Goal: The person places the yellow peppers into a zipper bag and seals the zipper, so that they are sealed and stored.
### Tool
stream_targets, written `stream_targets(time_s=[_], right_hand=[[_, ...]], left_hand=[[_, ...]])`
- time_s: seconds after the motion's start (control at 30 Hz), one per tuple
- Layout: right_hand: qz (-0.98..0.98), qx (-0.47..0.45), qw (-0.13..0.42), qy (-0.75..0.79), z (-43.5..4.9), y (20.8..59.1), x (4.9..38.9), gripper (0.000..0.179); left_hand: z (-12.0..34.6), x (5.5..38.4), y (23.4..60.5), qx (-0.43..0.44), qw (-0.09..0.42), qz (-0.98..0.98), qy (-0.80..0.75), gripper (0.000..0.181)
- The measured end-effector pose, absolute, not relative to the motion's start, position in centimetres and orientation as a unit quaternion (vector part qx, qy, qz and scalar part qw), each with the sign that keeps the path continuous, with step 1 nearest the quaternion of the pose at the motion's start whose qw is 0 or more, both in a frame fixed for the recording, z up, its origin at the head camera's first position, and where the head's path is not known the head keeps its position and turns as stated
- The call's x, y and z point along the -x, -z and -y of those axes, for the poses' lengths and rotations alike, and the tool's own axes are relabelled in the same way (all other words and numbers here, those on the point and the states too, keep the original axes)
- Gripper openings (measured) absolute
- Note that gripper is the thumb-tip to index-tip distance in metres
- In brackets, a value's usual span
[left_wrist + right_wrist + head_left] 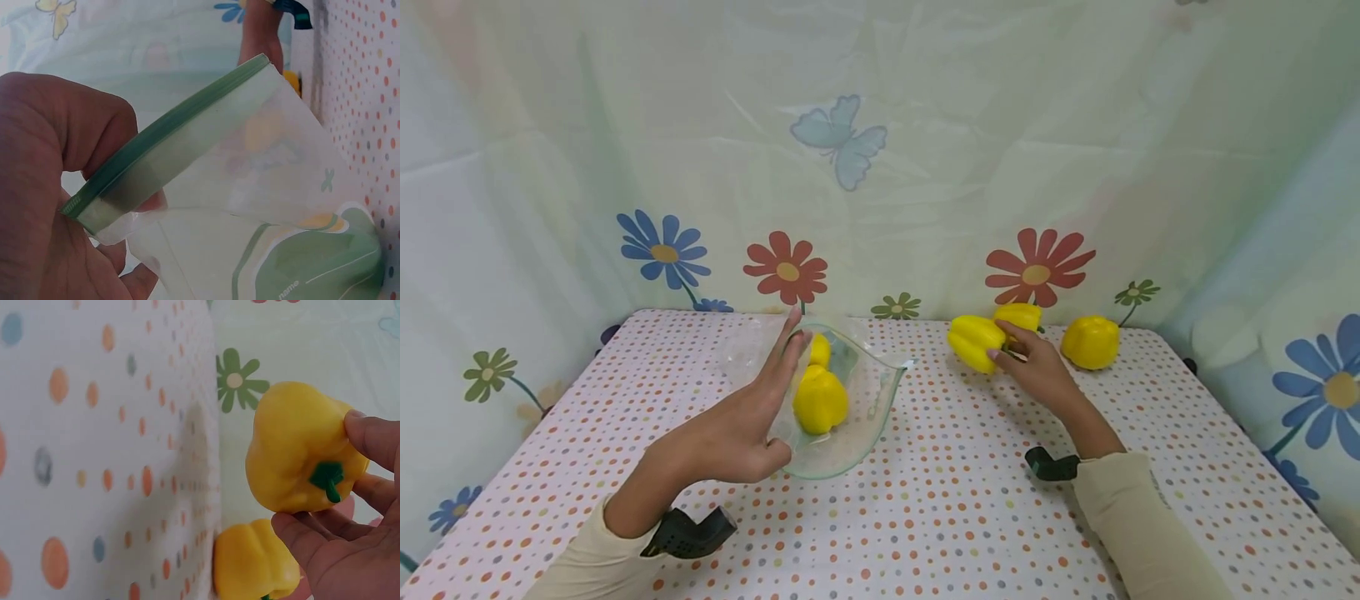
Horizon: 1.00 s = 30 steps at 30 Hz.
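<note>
My left hand (730,433) is at the left side of a clear zip bag (868,425) with a green rim. The thumb is bent over the rim (165,134) and the index and middle fingers stretch up along the far side; the mouth gapes. Inside the bag lie two yellow bell peppers, the nearer one (820,402) in plain sight, the other (820,350) partly behind it. My right hand (1037,367) holds a yellow bell pepper (297,447) between thumb and fingertips, its green stem turned towards the palm. This pepper is raised above the table.
Another yellow bell pepper (1018,315) rests at the table's back edge, partly behind the right hand. One more pepper (1090,342) stands to its right. The dotted tablecloth (880,542) meets a flowered curtain (925,167) at the back and sides.
</note>
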State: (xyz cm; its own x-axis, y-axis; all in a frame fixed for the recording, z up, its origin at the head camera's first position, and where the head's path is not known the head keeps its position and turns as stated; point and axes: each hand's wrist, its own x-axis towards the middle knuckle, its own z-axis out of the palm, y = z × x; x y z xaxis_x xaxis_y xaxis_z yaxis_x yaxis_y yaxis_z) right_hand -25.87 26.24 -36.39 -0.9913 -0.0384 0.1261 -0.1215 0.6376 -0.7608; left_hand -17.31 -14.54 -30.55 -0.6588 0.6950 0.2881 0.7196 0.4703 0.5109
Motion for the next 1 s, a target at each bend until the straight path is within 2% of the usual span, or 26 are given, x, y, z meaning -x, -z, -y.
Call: stream_targets(time_s=[0.33,1.0], right_hand=[[0.874,-0.082,0.045,-0.477,-24.0,34.7,26.1,0.064],[0.860,-0.151,0.034,-0.486,-21.1,32.6,24.2,0.061]], left_hand=[[14.6,17.5,30.7,0.409,0.024,0.858,0.310,0.118],[14.2,17.3,30.6,0.405,0.020,0.859,0.312,0.118]])
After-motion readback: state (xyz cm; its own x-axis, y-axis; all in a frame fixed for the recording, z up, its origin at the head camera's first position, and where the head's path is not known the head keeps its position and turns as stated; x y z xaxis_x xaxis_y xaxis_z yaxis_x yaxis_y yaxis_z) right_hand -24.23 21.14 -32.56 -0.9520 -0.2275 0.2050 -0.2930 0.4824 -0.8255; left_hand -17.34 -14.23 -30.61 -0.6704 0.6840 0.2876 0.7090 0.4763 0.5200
